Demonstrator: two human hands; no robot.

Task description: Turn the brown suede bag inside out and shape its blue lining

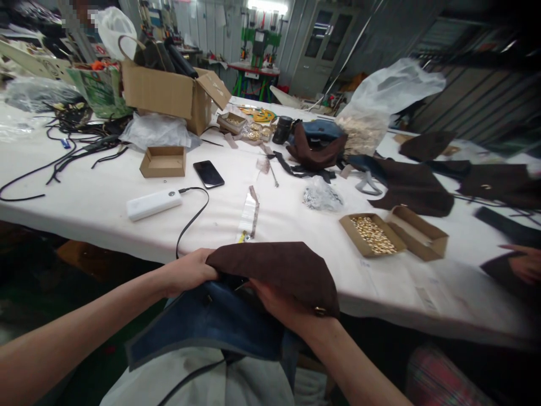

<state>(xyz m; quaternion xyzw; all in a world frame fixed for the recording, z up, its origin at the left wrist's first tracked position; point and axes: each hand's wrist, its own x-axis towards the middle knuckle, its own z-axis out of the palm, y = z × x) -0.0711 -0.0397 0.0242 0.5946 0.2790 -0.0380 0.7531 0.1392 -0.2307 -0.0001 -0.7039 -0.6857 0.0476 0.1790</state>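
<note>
Left hand grips edge of soft blue-and-brown bag beside white-covered bench; right hand under dark-brown flap, grip hidden, cannot tell

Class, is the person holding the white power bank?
No, the left hand and right hand are at the brown and blue fabric, while the power bank lies on the table.

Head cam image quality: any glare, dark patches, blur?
Head view: lamp blown out, upper right corner near black. Head view: plaid cloth at lower right smeared, phone fairly crisp. Head view: right hand partly shaded under the brown flap.
</note>
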